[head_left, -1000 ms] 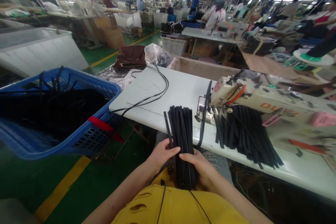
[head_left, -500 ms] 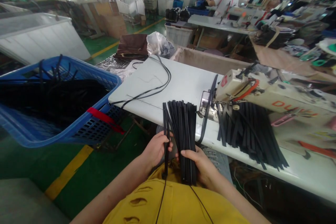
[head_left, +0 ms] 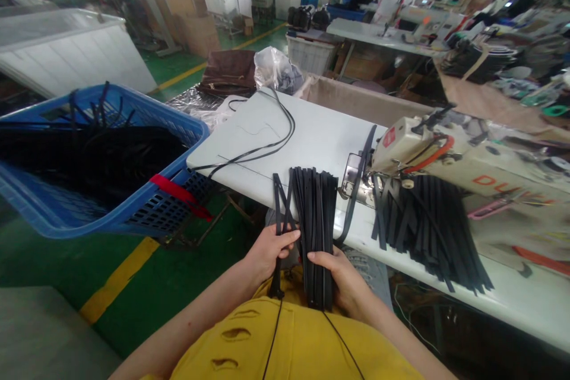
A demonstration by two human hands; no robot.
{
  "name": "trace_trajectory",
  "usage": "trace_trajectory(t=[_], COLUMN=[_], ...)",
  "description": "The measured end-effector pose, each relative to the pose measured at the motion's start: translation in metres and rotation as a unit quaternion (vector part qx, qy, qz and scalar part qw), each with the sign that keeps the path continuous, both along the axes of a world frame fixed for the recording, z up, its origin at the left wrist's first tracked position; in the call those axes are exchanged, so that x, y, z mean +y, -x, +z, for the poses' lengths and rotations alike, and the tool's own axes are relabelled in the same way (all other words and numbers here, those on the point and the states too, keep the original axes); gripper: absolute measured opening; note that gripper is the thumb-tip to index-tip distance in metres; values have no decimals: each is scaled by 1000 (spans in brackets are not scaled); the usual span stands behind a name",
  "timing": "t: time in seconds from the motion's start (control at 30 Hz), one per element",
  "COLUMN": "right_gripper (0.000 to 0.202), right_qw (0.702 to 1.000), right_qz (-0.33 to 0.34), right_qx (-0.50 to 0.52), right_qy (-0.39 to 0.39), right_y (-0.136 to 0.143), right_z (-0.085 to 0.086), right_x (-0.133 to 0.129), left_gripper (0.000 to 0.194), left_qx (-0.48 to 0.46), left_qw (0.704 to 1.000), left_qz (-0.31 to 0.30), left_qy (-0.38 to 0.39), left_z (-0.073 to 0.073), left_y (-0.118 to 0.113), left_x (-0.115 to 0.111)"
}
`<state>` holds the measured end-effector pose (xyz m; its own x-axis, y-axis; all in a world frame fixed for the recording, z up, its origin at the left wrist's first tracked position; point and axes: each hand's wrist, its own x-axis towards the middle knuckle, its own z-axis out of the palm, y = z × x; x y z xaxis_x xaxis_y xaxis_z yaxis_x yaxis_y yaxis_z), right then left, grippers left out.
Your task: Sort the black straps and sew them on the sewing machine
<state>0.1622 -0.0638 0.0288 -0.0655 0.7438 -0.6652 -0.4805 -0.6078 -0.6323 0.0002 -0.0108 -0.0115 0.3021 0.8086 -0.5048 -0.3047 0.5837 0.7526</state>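
The person's left hand [head_left: 272, 249] is closed on a few loose black strips [head_left: 278, 205], pinched between thumb and fingers, their top ends fanning apart above the knuckles. Just to the right of it, the right hand [head_left: 339, 273] grips a thick bundle of black strips [head_left: 314, 208], thumb across the front, the bundle standing up above the hand and its lower end down by the yellow garment [head_left: 289, 341]. Beyond both hands lies the white worktop [head_left: 327, 124], with thin black cords [head_left: 285, 139] looped on it ahead of the left hand. To the right of the right hand, a sewing machine [head_left: 436, 157] stands over a spread pile of black strips [head_left: 431, 225]. Off to the left of the left hand sits a blue basket [head_left: 100, 227] holding a dark heap [head_left: 98, 160], with a red band [head_left: 178, 193] tied at its near corner.
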Motion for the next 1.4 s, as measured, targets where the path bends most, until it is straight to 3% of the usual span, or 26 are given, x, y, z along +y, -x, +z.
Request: trace_trajectory(t=[0.43, 0.63, 0.83, 0.97, 1.13, 1.4], right_gripper=[44, 39, 38, 42, 55, 37], right_qw=[1000, 1000, 1000, 999, 1000, 1000], right_qz=[-15, -13, -11, 8, -14, -15], right_qx=[0, 13, -2, 27, -7, -7], right_qy=[21, 10, -22, -33, -22, -25], right_y=[2, 2, 3, 6, 6, 6], right_z=[-2, -3, -1, -2, -12, -8], right_x=[-1, -1, -1, 0, 1, -1], left_gripper=[46, 36, 32, 44, 52, 27], left_qx=[-38, -46, -104, -75, -6, -7], left_qw=[999, 999, 992, 996, 1000, 999], left_qz=[-2, 9, 6, -11, -27, -38], left_qy=[-2, 24, 77, 56, 10, 31], left_z=[7, 5, 12, 15, 14, 11], left_y=[-1, -2, -5, -7, -12, -10], left_x=[0, -1, 0, 1, 1, -1])
